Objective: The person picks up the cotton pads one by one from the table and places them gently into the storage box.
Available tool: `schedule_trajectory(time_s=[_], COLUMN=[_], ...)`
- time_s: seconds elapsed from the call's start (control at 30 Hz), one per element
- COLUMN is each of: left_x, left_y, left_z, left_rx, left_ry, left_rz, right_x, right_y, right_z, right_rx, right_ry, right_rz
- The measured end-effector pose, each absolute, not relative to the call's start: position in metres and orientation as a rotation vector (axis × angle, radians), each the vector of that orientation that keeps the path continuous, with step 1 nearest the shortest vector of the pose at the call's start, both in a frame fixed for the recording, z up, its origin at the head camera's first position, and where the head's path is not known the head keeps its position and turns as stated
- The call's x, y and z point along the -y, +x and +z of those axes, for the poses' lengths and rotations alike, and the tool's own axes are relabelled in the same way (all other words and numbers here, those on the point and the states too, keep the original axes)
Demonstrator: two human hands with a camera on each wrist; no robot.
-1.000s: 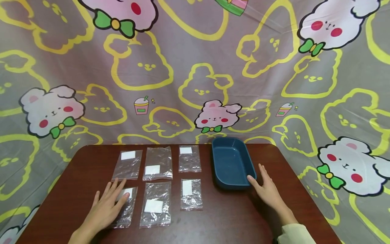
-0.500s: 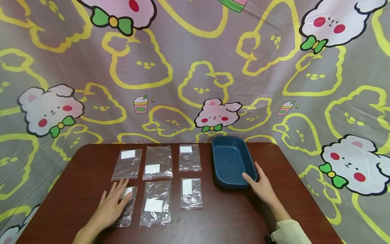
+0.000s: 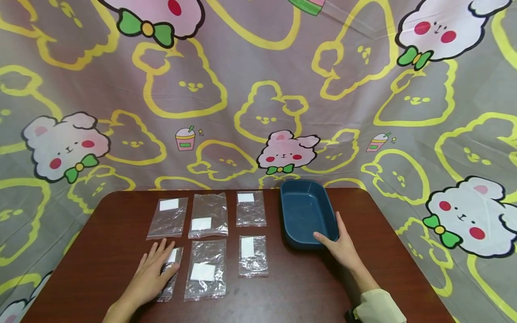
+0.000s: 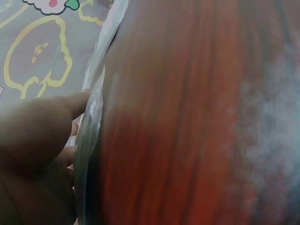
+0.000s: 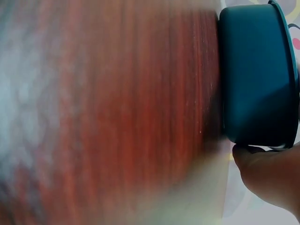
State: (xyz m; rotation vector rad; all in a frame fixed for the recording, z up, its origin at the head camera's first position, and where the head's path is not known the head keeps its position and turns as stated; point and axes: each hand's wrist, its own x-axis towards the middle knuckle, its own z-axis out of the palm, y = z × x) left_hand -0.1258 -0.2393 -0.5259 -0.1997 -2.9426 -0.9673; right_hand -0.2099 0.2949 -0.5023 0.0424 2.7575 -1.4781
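Note:
In the head view my left hand (image 3: 149,273) lies over a clear zip bag (image 3: 168,287) at the near left, its fingers fairly straight and spread. That bag has a white patch (image 3: 173,255), partly covered by the hand. The left wrist view has the thumb (image 4: 79,103) against the edge of the clear plastic. On the right, my right hand (image 3: 345,251) grips the near right corner of a dark blue rectangular tub (image 3: 304,215), thumb over the rim and fingers along the outer side. The tub's outer wall (image 5: 255,75) fills the right of the right wrist view.
Several more clear zip bags, each with a white patch, lie in two rows, including a front middle bag (image 3: 206,287) and a back left bag (image 3: 167,224). The brown table (image 3: 291,291) meets a cartoon-printed curtain (image 3: 226,67) at its back edge.
My right hand has moved left onto the tub, its thumb now further over the rim. The left hand has shifted slightly right across its bag, covering more of it.

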Motion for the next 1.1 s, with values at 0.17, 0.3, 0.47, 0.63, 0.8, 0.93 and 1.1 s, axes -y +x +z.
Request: schedule_trajectory(time_s=[0.17, 0.3, 0.47, 0.63, 0.8, 0.93, 1.1], left_x=[0.2388, 0.2388, 0.2389, 0.2387, 0.2377, 0.237, 0.2364], left_y=[-0.1249, -0.1246, -0.1249, -0.1254, -0.1258, -0.1263, -0.1258], left_z=[-0.528, -0.5294, -0.5305, -0.5321, -0.5342, -0.535, -0.5358], left_rx=[2.951, 2.949, 2.942, 2.937, 2.905, 2.892, 2.889], left_ry=[-0.202, -0.205, -0.215, -0.218, -0.239, -0.246, -0.234], left_rz=[-0.944, -0.941, -0.945, -0.909, -0.871, -0.847, -0.864], right_x=[-0.2956, -0.2965, -0.2971, -0.2969, -0.2967, -0.2961, -0.2944], right_y=[-0.2101, -0.2098, -0.2091, -0.2093, -0.209, -0.2092, -0.2097], right_z=[-0.5047, -0.5054, -0.5056, -0.5056, -0.5055, -0.5062, -0.5074], right_rx=[-2.786, -2.796, -2.787, -2.786, -2.785, -2.792, -2.805], right_ry=[0.006, -0.008, -0.001, -0.004, -0.003, 0.001, -0.009], right_rz=[-1.47, -1.46, -1.456, -1.467, -1.462, -1.463, -1.461])
